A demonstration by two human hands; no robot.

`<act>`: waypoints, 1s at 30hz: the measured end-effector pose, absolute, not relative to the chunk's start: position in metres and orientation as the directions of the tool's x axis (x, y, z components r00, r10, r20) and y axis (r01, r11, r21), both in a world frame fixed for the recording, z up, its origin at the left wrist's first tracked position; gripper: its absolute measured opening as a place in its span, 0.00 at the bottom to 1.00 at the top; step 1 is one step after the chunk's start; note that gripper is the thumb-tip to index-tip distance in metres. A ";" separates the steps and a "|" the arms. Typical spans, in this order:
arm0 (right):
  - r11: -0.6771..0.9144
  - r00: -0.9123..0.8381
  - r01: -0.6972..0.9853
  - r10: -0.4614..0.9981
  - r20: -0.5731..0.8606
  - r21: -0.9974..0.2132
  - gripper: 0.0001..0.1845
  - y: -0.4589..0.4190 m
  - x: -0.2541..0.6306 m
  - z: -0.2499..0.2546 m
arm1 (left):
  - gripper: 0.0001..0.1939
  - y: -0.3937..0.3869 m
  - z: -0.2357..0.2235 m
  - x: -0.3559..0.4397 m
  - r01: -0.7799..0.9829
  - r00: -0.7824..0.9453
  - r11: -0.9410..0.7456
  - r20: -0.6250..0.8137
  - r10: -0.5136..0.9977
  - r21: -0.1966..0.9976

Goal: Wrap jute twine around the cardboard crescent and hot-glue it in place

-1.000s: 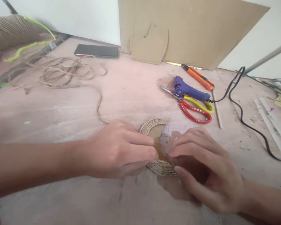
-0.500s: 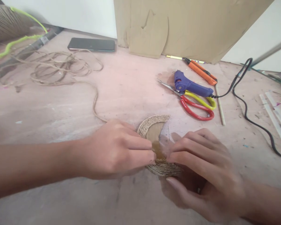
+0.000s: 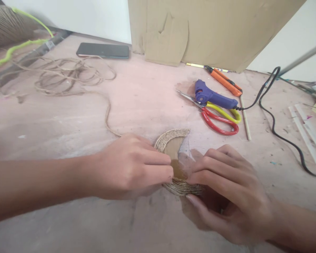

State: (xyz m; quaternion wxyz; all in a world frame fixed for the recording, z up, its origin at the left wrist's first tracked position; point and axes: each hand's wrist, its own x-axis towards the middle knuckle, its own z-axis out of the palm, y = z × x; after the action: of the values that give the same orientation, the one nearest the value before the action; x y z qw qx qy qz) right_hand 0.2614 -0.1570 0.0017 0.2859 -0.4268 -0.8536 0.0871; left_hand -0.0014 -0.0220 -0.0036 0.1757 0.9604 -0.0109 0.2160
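Observation:
A crescent-shaped cardboard piece [image 3: 174, 149] lies flat on the pink table, its outer rim wrapped in rows of jute twine. My left hand [image 3: 131, 167] rests on its left side with the fingers pressed together over the twine rows. My right hand [image 3: 226, 186] presses down on the piece's right and lower edge with curled fingers. A loose strand of jute twine [image 3: 68, 75] runs from under my left hand to a loose pile at the back left.
Red-and-yellow scissors [image 3: 218, 117], a purple glue gun [image 3: 213, 98] with a black cord [image 3: 274, 123], an orange utility knife [image 3: 223, 81] and a thin wooden stick [image 3: 245, 121] lie right of centre. A phone [image 3: 103, 51] and cardboard sheets [image 3: 210, 28] sit at the back.
My right hand has drawn a little closer to the lower edge of the crescent, with its fingers curling more. The left hand stays in place.

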 end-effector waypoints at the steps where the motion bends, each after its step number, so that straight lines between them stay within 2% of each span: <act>1: 0.624 -0.476 0.676 0.776 0.414 -0.392 0.08 -0.157 0.261 0.002 | 0.18 -0.022 -0.003 -0.002 -0.092 0.907 -0.938 0.416 0.060 0.334; 11: 0.600 -0.478 0.674 0.799 0.364 -0.431 0.09 -0.153 0.261 0.004 | 0.15 -0.019 -0.002 0.001 -0.073 0.917 -0.883 0.378 0.123 0.464; 16: 0.580 -0.454 0.671 0.814 0.361 -0.463 0.14 -0.155 0.263 0.002 | 0.14 -0.019 -0.003 0.000 -0.069 0.915 -0.883 0.382 0.130 0.465; 30: 0.574 -0.455 0.646 0.819 0.349 -0.503 0.09 -0.156 0.264 0.001 | 0.13 -0.019 -0.003 0.000 -0.069 0.923 -0.859 0.360 0.138 0.507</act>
State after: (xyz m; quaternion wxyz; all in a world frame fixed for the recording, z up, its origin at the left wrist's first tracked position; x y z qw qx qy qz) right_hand 0.2645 -0.1556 0.0015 0.2864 -0.4361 -0.8396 0.1509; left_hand 0.0003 -0.0193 -0.0027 0.2646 0.9441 0.0181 0.1955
